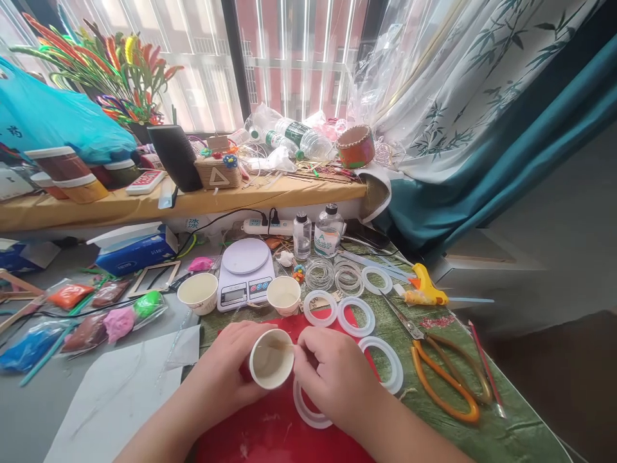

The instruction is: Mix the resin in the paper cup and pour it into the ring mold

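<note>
My left hand (231, 363) is wrapped round a white paper cup (272, 379), tilted so that its inside shows. The fingers of my right hand (332, 370) are pinched at the cup's right rim, on what looks like a thin stick (282, 346) reaching into the cup. Most of that stick is hidden. Below both hands lies a red mat (270, 431). Clear silicone ring moulds (357, 315) lie close to my right hand, one of them partly beneath it. Two more paper cups, a left one (197, 292) and a right one (284, 296), stand beyond my hands.
A digital kitchen scale (245, 270) stands behind the cups, with two clear bottles (328, 235) to its right. Scissors (434, 366), a yellow glue gun (424, 289) and a pencil (484, 360) lie at right. Bagged coloured clay (120, 321) and white paper (120, 392) are at left.
</note>
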{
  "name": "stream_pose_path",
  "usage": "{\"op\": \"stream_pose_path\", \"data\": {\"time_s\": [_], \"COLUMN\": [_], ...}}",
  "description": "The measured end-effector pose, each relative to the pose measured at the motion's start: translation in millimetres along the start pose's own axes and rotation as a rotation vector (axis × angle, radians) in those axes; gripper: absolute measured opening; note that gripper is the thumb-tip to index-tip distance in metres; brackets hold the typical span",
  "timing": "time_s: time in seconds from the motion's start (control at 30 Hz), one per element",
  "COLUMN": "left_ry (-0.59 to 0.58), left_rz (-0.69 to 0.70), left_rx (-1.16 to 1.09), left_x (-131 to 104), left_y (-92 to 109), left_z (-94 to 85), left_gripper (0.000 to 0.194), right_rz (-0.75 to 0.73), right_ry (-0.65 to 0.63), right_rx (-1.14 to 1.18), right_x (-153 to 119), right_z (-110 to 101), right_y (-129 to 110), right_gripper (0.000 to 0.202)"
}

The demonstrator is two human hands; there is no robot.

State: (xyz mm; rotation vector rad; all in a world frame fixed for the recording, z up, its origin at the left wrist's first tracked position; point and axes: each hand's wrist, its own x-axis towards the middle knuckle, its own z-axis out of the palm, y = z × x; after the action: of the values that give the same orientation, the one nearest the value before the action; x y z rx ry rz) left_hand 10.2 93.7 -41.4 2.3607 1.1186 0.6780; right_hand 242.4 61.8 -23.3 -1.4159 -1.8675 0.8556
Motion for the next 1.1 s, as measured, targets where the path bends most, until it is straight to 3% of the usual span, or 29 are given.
{"op": "stream_pose_path", "data": {"time_s": [1.1], "left_ry": [-0.044], "left_rz": [-0.001], "left_rx": [0.017], "left_x": [5.0], "left_y": [7.0], "left_z": [-3.7], "left_gripper": [0.04], "right_rz": [-0.002], "right_ry": [0.004], "right_rx": [0.044], "right_x": [-0.6], "right_z": [-1.6], "right_y": [-0.6], "right_gripper": [0.025]}}
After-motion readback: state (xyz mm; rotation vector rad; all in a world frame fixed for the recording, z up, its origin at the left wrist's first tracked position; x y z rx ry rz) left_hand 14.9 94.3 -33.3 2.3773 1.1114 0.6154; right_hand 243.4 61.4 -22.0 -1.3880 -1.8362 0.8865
